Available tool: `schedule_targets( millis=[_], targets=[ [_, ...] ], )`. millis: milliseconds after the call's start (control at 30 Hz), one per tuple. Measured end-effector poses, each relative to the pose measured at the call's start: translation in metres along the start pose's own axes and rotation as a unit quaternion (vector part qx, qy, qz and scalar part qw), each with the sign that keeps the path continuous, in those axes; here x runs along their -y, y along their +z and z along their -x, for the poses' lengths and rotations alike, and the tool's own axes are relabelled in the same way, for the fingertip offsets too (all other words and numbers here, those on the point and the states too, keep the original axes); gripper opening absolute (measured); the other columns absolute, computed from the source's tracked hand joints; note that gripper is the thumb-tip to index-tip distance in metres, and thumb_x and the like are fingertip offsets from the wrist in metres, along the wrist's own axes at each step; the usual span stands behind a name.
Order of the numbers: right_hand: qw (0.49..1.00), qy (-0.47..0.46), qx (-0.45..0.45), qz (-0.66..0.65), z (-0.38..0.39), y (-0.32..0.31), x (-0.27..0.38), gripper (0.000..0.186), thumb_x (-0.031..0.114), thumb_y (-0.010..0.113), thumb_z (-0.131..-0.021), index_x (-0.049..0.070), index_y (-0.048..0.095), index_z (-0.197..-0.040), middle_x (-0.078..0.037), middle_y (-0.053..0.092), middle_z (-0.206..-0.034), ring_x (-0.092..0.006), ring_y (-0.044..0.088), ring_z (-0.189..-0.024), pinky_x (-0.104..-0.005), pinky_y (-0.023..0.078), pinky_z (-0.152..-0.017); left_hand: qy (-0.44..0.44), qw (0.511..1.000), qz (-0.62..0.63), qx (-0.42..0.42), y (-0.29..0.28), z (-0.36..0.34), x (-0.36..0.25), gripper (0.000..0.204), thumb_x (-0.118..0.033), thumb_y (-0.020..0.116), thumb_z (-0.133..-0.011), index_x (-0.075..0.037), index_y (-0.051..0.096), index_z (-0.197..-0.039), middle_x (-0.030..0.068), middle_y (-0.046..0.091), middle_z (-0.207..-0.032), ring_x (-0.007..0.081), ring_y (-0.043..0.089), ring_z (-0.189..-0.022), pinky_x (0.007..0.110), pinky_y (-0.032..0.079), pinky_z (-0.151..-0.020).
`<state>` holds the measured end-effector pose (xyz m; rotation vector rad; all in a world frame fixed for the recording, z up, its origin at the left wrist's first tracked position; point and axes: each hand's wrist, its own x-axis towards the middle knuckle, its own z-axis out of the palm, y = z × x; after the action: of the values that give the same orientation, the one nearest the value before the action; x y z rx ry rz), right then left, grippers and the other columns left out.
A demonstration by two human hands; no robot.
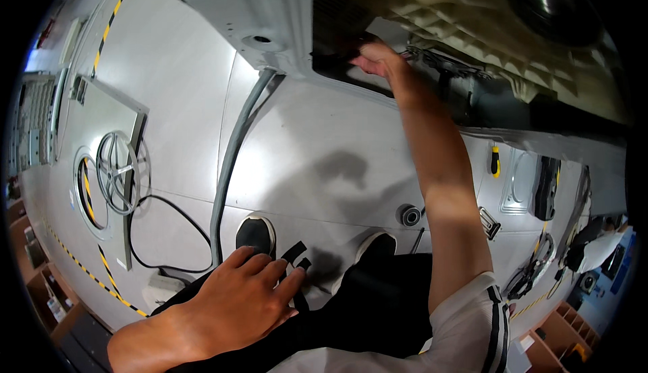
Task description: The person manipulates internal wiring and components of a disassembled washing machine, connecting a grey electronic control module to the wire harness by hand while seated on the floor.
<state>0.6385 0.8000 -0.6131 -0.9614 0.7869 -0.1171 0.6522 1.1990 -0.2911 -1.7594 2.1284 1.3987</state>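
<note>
My right arm reaches up into the dark opening of a grey metal appliance cabinet (283, 19). Inside, my right hand (374, 57) has bent fingers, with the tips lost in shadow, so what they touch is hidden. Thin wiring (449, 61) runs just right of that wrist. Low in front of my body, my left hand (246, 299) is curled over my dark trouser leg. A black piece with two short prongs (294, 251) sticks out past its fingers; the rest of the piece is covered by the hand.
A grey hose (233, 150) runs from the cabinet to the floor. At left lie a panel with a round hole (121, 113) and a spoked pulley wheel (116, 173). A yellow-black screwdriver (495, 162), a round metal part (409, 215) and a silver panel (518, 183) lie right.
</note>
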Motion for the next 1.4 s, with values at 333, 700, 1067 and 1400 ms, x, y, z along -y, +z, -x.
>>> schedule_targets(
  millis=[333, 700, 1067, 1400],
  targets=[
    [0.998, 0.018, 0.052, 0.042, 0.033, 0.018, 0.011, 0.039, 0.003, 0.064, -0.082, 0.002, 0.053, -0.119, -0.008, 0.059, -0.117, -0.0195, 0.058, -0.103, -0.0331, 0.047, -0.091, 0.005, 1.000, -0.006, -0.023, 0.005, -0.008, -0.010, 0.048, -0.029, 0.060, -0.085, 0.003, 0.052, -0.120, 0.0166, 0.059, -0.106, 0.0301, 0.057, -0.100, 0.041, 0.039, -0.092],
    [0.991, 0.018, 0.052, -0.119, 0.065, 0.021, 0.025, 0.026, 0.001, 0.059, -0.084, -0.005, 0.048, -0.107, -0.018, 0.057, -0.110, -0.0310, 0.060, -0.098, -0.0494, 0.049, -0.090, 0.003, 1.000, -0.005, -0.019, 0.006, -0.011, -0.019, 0.048, -0.028, 0.061, -0.085, 0.004, 0.051, -0.120, 0.0169, 0.058, -0.106, 0.0309, 0.057, -0.100, 0.042, 0.040, -0.092],
    [0.986, 0.032, 0.026, -0.163, 0.065, 0.019, 0.025, 0.018, 0.006, 0.055, -0.087, -0.003, 0.051, -0.102, -0.015, 0.059, -0.096, -0.0278, 0.061, -0.090, -0.0481, 0.052, -0.087, 0.012, 1.000, -0.012, -0.021, 0.008, -0.014, -0.021, 0.047, -0.027, 0.061, -0.085, 0.004, 0.052, -0.119, 0.0156, 0.059, -0.102, 0.0294, 0.057, -0.097, 0.039, 0.041, -0.088],
    [0.993, -0.018, -0.043, -0.110, 0.064, 0.036, 0.027, 0.025, 0.009, 0.052, -0.087, 0.001, 0.052, -0.111, -0.010, 0.060, -0.101, -0.0255, 0.061, -0.091, -0.0519, 0.046, -0.093, 0.013, 1.000, -0.013, -0.023, 0.009, -0.013, -0.021, 0.047, -0.027, 0.061, -0.085, 0.004, 0.052, -0.119, 0.0154, 0.059, -0.101, 0.0292, 0.057, -0.097, 0.038, 0.041, -0.086]
  ],
)
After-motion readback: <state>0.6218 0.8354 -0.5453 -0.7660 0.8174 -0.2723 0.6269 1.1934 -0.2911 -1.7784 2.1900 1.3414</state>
